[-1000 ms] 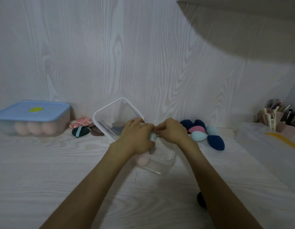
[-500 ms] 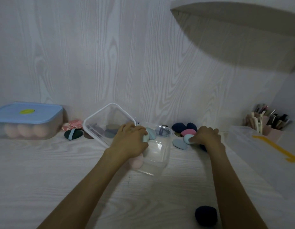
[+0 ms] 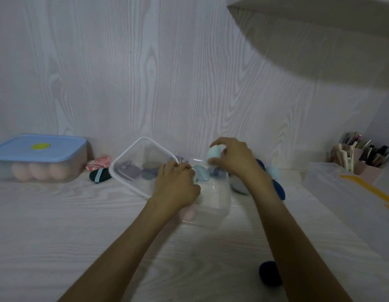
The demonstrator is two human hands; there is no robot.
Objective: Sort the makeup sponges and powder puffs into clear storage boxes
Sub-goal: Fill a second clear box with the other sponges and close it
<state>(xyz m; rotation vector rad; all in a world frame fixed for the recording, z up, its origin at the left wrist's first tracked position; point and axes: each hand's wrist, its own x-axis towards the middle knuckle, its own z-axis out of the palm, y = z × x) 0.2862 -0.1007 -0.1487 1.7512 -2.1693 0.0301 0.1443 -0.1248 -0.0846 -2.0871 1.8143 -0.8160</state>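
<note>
- Mid-sort: the right hand (image 3: 232,158) has its grip curled round a light blue sponge (image 3: 214,154), held just above the far rim of the open clear box (image 3: 213,205) on the bench (image 3: 58,225).
- The left hand (image 3: 176,184) is curled over the box's near-left corner, steadying it I reckon (its fingertips are hidden, so can't tell exactly what they're gripping).
- Next up, probably: lower the sponge in and let go, then grab another from the dark blue sponges (image 3: 276,186) by the right wrist.
- No readable writing; the lidded box (image 3: 38,158) has a yellow label, too blurry.
</note>
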